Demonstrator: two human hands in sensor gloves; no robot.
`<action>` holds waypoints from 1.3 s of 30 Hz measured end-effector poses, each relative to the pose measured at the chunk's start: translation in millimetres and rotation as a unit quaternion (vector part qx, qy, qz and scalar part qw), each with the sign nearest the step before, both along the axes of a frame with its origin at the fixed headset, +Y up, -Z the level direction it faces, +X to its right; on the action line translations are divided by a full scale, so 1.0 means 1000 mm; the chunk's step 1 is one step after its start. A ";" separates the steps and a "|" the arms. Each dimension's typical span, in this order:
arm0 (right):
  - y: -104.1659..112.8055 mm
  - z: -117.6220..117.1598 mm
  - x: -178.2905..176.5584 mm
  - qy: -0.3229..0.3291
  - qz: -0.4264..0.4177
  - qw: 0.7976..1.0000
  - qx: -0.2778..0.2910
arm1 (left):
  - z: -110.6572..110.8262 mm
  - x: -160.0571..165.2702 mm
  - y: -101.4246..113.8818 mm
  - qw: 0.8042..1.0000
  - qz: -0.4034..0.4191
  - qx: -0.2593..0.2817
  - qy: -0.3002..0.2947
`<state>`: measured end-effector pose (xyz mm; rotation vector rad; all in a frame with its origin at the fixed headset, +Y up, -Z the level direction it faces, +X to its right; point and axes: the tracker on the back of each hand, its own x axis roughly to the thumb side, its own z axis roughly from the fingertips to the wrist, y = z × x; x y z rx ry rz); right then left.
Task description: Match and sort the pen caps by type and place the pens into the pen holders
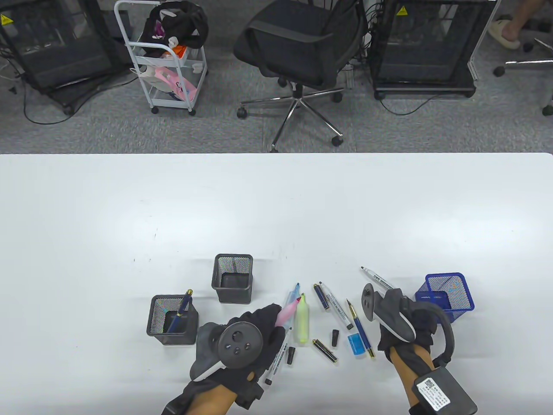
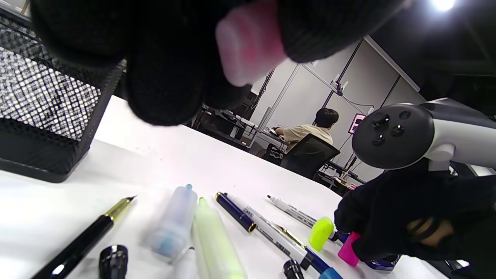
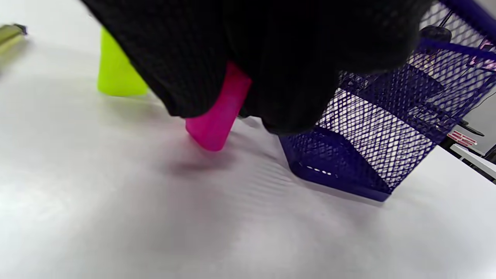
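The left hand (image 1: 242,335) grips the uncapped pink highlighter (image 1: 286,312), tip pointing far-right, above the loose pens on the bench (image 1: 276,207). The right hand (image 1: 404,322), just left of the blue mesh holder (image 1: 447,296), pinches the pink cap (image 3: 217,118) in its fingers (image 3: 294,77); the cap's lower end sits at the bench surface. A yellow-green cap (image 3: 116,69) stands beside it.

Risks, as judged:
- Cap slip: the pinch covers only the cap's upper part.
- Misaligned capping: the highlighter is held low on its barrel, so the tip may miss the cap.
- Collision: the right hand may knock the blue mesh holder or the yellow-green cap.
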<state>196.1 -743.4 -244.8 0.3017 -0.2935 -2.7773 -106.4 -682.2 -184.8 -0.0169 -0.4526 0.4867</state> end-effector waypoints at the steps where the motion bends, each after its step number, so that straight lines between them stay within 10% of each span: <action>1: 0.000 0.000 0.000 0.001 -0.004 1.000 0.001 | 0.000 0.000 -0.001 1.000 0.000 0.000 -0.001; 12: 0.048 0.018 0.023 0.010 -0.150 0.985 0.086 | 0.000 0.003 -0.003 1.000 -0.005 -0.008 -0.004; 26: 0.081 0.045 0.016 0.225 -0.566 0.784 0.123 | 0.006 0.019 -0.007 0.999 -0.009 -0.024 -0.045; 39: 0.065 0.048 -0.017 0.259 -0.605 0.752 0.049 | 0.011 0.029 -0.006 0.997 -0.002 -0.018 -0.081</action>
